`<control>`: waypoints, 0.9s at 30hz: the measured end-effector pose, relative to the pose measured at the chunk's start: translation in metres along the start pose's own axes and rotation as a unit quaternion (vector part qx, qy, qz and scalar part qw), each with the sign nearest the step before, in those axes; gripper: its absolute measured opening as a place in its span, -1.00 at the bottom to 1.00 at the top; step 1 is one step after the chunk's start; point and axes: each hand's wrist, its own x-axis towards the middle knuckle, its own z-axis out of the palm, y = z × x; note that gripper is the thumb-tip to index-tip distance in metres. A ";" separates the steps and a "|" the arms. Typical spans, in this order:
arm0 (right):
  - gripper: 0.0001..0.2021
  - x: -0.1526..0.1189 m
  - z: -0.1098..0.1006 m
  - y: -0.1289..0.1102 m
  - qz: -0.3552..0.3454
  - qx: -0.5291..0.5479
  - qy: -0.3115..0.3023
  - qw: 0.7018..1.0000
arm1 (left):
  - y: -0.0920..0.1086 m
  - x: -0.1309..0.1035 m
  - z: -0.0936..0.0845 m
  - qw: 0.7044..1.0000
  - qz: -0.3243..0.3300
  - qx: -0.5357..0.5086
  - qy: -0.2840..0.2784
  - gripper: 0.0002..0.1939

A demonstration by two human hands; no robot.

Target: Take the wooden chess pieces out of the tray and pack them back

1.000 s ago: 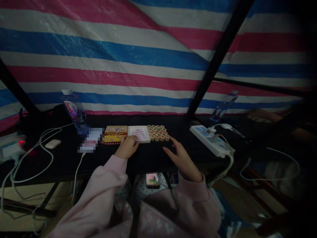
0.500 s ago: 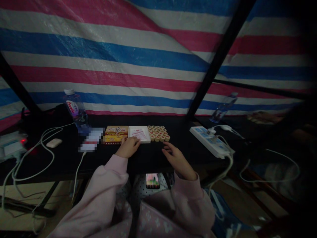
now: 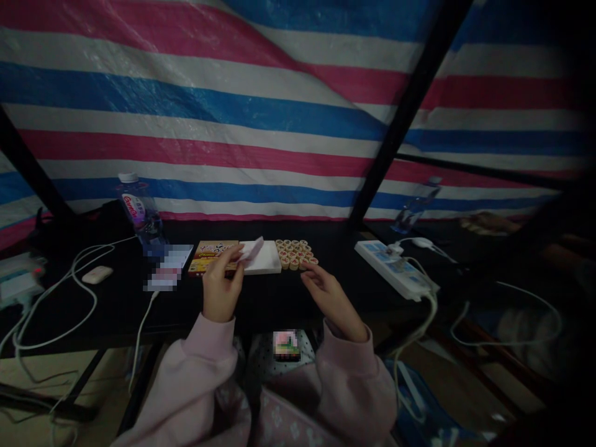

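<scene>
Apparently we're at the paper-lifting step: our left hand's fingers pinch the slip above the white tray. Our right hand's are loosely parted by the game pieces, contact unclear. Such thin paper calls for a light, steady pinch.

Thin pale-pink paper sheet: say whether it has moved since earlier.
Yes, upward: the sheet, flat in the shallow white box before, is now tilted up over it in the left hand.
</scene>
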 end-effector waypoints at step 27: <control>-0.92 0.020 0.019 0.008 -0.017 0.028 -0.056 0.998 | -0.016 -0.029 0.004 0.985 -0.025 0.051 -0.161 -0.84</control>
